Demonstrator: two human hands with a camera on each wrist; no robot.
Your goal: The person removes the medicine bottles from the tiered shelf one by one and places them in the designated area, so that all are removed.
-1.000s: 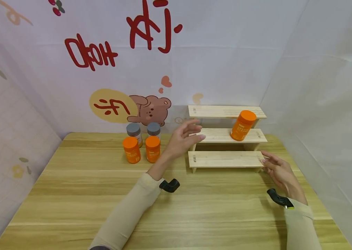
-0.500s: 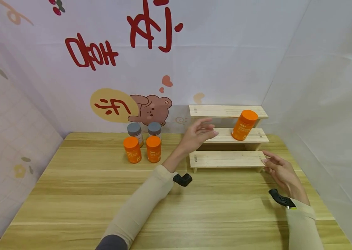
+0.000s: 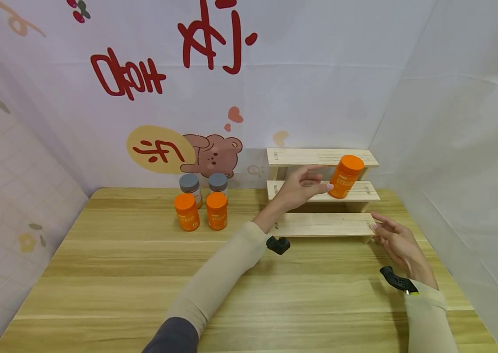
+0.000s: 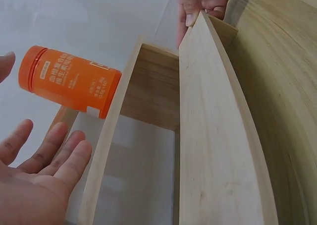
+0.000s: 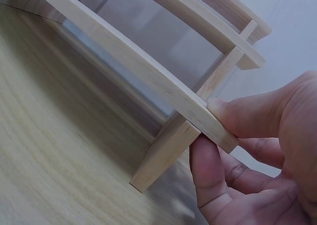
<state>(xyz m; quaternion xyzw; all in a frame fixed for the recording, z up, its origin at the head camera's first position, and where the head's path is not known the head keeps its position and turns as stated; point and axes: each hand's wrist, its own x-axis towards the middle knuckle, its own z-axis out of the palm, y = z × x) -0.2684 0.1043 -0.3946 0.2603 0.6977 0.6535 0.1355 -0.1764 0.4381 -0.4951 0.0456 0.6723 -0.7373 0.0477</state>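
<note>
On the middle step of a three-tier wooden shelf rack (image 3: 326, 224), an orange bottle (image 3: 345, 177) with an orange lid stands upright towards the right. My left hand (image 3: 298, 190) is just left of it, thumb and fingers spread. The left wrist view has a gap between the fingers (image 4: 69, 163) and the bottle (image 4: 69, 81). At the rack's right side, my right hand (image 3: 401, 245) pinches the end of the lowest board. Seen from the right wrist, the thumb lies on top of that board (image 5: 148, 69) and fingers are beneath it.
Left of the rack, two orange bottles (image 3: 186, 212) (image 3: 217, 211) stand in front of two grey-lidded bottles (image 3: 190, 184) (image 3: 218, 183) on the wooden table (image 3: 112, 264). Behind the table hangs a printed white cloth (image 3: 319, 73), and another cloth closes the right side.
My left hand has moved right across the middle step, up close to the orange bottle. The right hand keeps its hold on the rack, and the bottles have not moved.
</note>
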